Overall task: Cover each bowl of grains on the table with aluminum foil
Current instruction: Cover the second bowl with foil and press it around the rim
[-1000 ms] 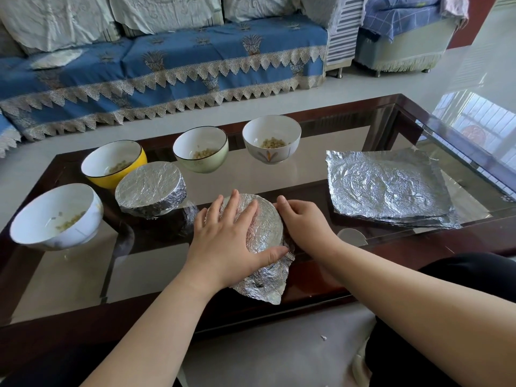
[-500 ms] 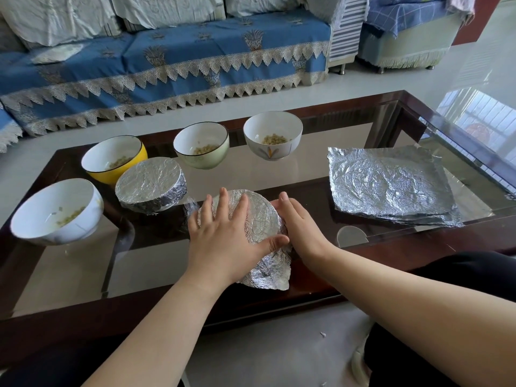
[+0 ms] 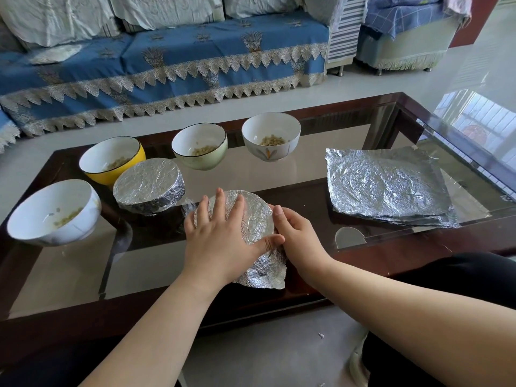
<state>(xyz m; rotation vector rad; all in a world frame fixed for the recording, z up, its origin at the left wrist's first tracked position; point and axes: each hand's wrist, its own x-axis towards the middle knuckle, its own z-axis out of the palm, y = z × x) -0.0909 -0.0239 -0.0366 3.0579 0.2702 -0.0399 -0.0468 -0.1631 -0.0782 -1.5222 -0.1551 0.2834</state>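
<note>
Near tabletop [image 3: 307, 174] edge: foil-draped bowl [image 3: 255, 219]. Since a second ago its loose front flap sits tucked closer; wrapping nearly done. Left hand [image 3: 220, 236] spread flat on top; right hand [image 3: 296, 236] apparently pinching the side. Second silver-wrapped bowl [image 3: 149, 185] finished. Four open bowls [image 3: 53, 210] hold grains. Spare foil sheets [image 3: 388, 185] right.

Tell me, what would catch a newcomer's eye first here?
Two hands at the near edge of the glass-topped table draw the eye: the left hand lies flat on a foil-draped bowl while the right hand presses foil against its side. Left of it stands a finished foil-wrapped bowl; on the right lies a stack of crinkled foil sheets.
</note>
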